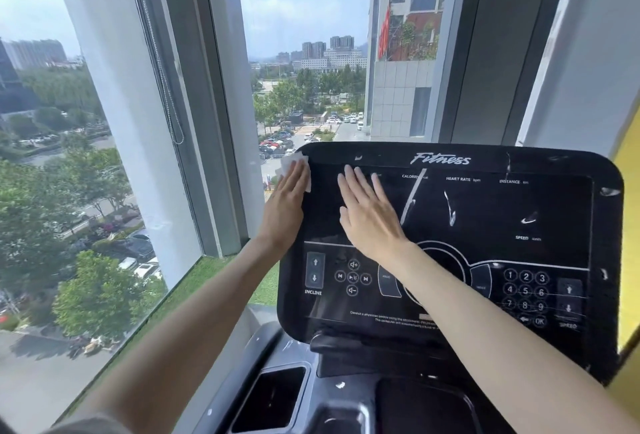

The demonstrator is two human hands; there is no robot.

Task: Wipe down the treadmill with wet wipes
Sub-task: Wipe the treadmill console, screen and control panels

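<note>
Mostly, wet wipe [290, 160] lies under left hand [289, 203].

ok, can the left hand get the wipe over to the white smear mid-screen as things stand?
Probably not straight across: the right hand lies flat on the console between wipe and smear.

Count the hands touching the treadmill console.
2. The left hand presses a white wipe on the top left corner of the console; the right hand lies flat on the screen beside it. Another wipe could be hidden underneath.
</note>
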